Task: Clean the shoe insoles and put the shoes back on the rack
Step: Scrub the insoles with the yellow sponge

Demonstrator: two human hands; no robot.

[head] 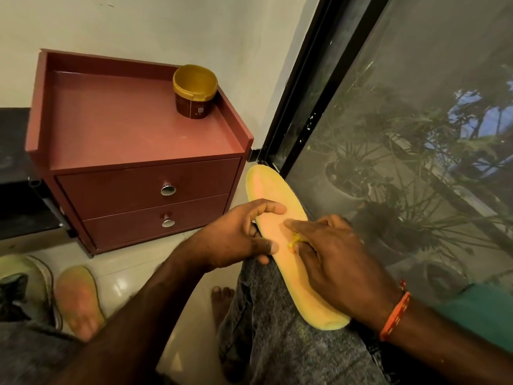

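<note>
Warm, dim indoor light is cast from above — edges are bent by wide-angle distortion, and near forearms are blurred.

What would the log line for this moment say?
step: clean insole | left hand: holds insole | right hand: rubs it with small yellow thing | second insole: floor

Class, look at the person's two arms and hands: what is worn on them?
Both forearms are bare, with no sleeves in view. The right wrist carries an orange thread bracelet with a small knot end. The left hand and right hand wear no gloves, and no rings show.
</note>
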